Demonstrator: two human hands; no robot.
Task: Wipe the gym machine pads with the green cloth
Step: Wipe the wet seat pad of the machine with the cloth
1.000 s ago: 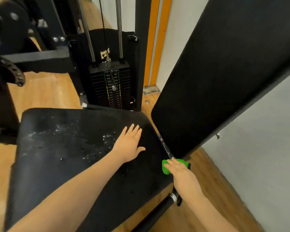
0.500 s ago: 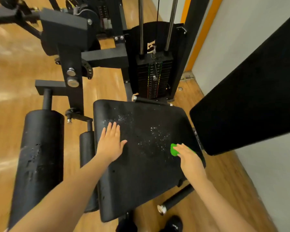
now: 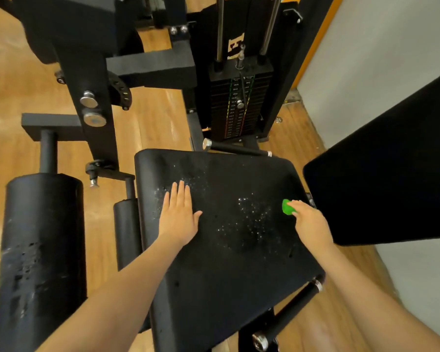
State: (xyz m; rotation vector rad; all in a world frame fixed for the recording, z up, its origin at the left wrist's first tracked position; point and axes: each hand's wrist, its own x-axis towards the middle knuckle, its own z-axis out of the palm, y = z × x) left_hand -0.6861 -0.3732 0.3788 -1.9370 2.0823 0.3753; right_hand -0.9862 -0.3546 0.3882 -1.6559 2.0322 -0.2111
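the left hand (image 3: 178, 219) lies flat on the left part of the black seat pad (image 3: 229, 250), with its fingers straight and close together and the thumb out to the side. the right hand (image 3: 309, 222) reaches to the right side of the seat pad, and its fingers curl around the green cloth (image 3: 287, 207), pressing it down on the pad. only a small bit of the cloth peeks out past the fingers. half a second ago the hands sat in much the same spots on the pad, and the cloth was at the same right side, just by the back pad (image 3: 391, 179). white wet specks dot the seat pad between the two hands. the big black back pad leans in from the right, very near the cloth. on the left stand a big roller pad (image 3: 41, 250) and a smaller one (image 3: 126, 232) beside the seat. far back is the weight stack (image 3: 239, 107) with two shiny rods. the floor (image 3: 153, 128) is brown wood.
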